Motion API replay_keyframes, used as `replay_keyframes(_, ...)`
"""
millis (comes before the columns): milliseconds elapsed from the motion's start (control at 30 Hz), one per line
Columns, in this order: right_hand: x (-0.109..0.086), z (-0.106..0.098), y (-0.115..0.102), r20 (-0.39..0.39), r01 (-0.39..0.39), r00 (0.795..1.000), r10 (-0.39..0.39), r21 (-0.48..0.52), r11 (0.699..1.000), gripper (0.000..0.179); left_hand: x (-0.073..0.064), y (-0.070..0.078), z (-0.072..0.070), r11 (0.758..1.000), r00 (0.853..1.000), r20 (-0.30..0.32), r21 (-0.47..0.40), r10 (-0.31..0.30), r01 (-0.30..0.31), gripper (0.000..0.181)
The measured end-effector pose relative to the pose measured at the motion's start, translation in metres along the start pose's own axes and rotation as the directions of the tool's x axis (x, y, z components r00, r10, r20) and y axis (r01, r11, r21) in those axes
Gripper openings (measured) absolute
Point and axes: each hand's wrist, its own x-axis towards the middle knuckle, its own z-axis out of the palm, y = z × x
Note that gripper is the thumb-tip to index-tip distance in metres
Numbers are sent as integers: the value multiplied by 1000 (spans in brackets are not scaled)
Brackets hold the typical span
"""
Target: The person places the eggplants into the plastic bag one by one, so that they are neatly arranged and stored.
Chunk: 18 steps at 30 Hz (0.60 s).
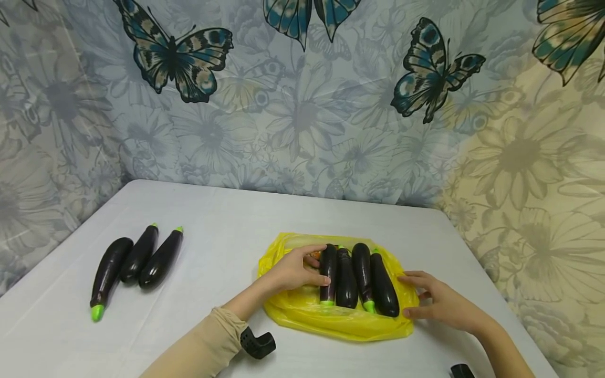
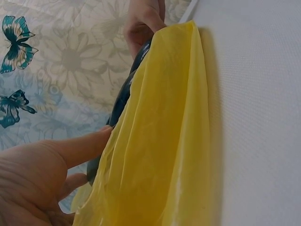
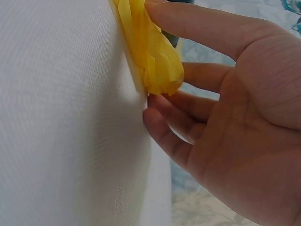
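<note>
Four dark eggplants lie side by side on a yellow plastic bag (image 1: 326, 328), whose front edge folds up over their near ends. My left hand (image 1: 295, 270) holds the leftmost eggplant (image 1: 328, 270), thumb near its front end and fingers at its far end. To the right are a second eggplant (image 1: 347, 281), a third eggplant (image 1: 362, 270) and a fourth eggplant (image 1: 385, 286). My right hand (image 1: 441, 302) grips the bag's right side between thumb and fingers, with the lower fingertips near the table in the right wrist view.
Three more eggplants (image 1: 138, 254) lie on the white table (image 1: 212, 226) at the left. A small orange patch (image 1: 315, 255) shows in the bag beside the left fingers. Black wrist gear (image 1: 258, 345) sits by the left sleeve. Butterfly-patterned wallpaper (image 1: 302, 131) stands behind the table.
</note>
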Motion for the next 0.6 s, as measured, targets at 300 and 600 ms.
replay_keyframes(300,0,0,0,-7,5,1000,-5,-10,1000,74,0,-1,0,1000,1000,3,-10,1,-1,76)
replay_keyframes(600,0,-1,2,-22,-9,1000,9,-6,1000,75,1,1,0,1000,1000,4,-10,0,0,76)
